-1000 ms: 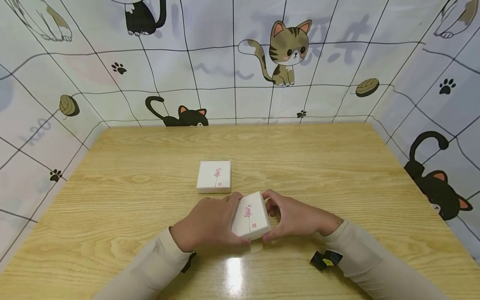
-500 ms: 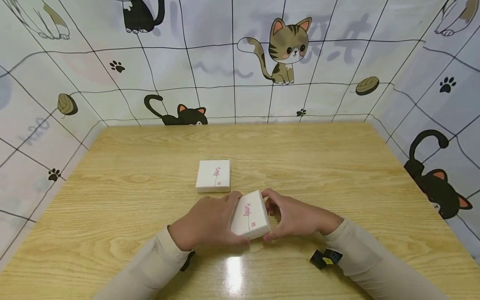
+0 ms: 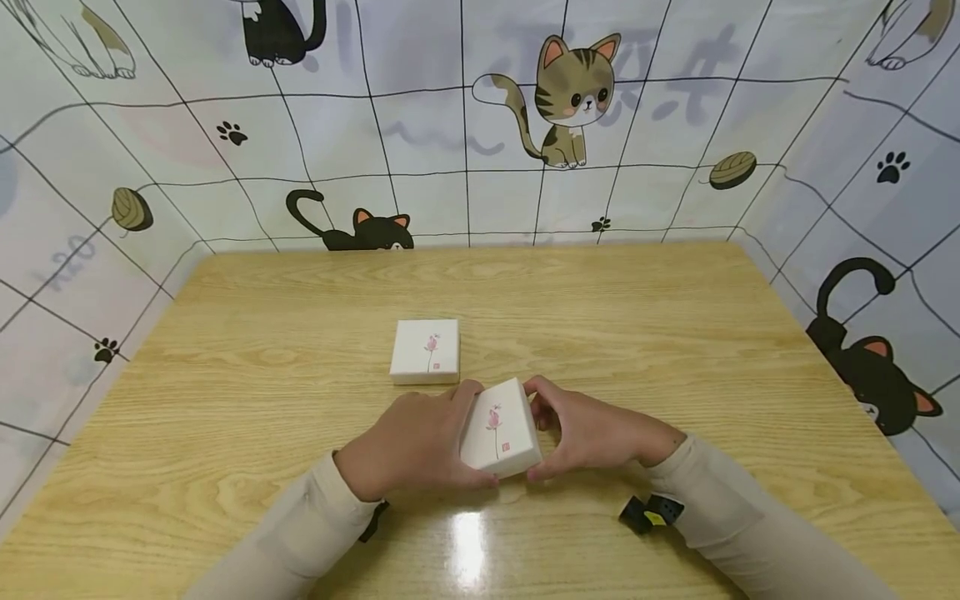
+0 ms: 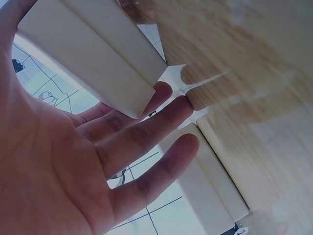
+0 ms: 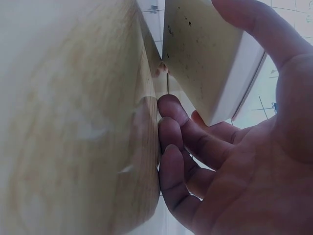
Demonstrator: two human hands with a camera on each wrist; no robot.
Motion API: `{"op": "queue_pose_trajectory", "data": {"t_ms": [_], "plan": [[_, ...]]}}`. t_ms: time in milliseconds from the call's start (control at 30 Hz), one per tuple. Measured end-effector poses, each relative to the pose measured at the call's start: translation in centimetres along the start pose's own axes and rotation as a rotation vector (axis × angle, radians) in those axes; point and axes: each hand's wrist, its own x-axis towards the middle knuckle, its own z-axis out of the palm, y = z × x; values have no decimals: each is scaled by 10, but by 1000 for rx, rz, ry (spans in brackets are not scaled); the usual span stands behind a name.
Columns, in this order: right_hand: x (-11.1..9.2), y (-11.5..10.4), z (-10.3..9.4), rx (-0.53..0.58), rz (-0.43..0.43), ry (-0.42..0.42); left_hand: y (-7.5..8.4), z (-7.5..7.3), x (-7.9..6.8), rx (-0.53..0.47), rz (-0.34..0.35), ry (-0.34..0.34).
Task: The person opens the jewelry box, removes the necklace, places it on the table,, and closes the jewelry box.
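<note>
Between the two hands is a white square box (image 3: 498, 427) with a pink flower printed on its lid. It is turned slightly and tilted, its underside raised off the table in the right wrist view. My left hand (image 3: 420, 437) grips its left side, thumb at the near edge. On the opposite side my right hand (image 3: 592, 429) pinches it between thumb and index finger; the other fingers curl below, against the tabletop. In the left wrist view a seam runs along the side of the held box (image 4: 98, 49). A second, matching box (image 3: 425, 350) lies flat behind the left hand.
The wooden table (image 3: 637, 317) spreads out around the hands. A cloth backdrop (image 3: 420, 133) with cartoon cats and grid lines stands at its back and sides. Black wrist devices (image 3: 649, 514) sit under the sleeves.
Both hands keep their hold on the tilted box, with hardly any movement. The whole head view has shifted very slightly.
</note>
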Motion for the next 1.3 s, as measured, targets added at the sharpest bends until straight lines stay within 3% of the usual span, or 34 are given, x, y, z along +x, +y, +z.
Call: {"op": "queue_pose_trajectory", "data": {"t_ms": [300,700,900,1067,1300], "plan": [[0,0,-2,5,-4,-19,-2,-5,0,-17,-10,-17],[-1,-3,-1,-75,-8,14,-12,-19,-13,-74,-137,-66],[-2,-1,-1,-103,-16,29,-24,-30,-25,-4,-124,-50],[-1,1,-1,-100,-32,24,-37,-30,-39,32,-123,-44],[-1,3,0,-92,-48,16,-53,-21,-54,273,-48,30]]}}
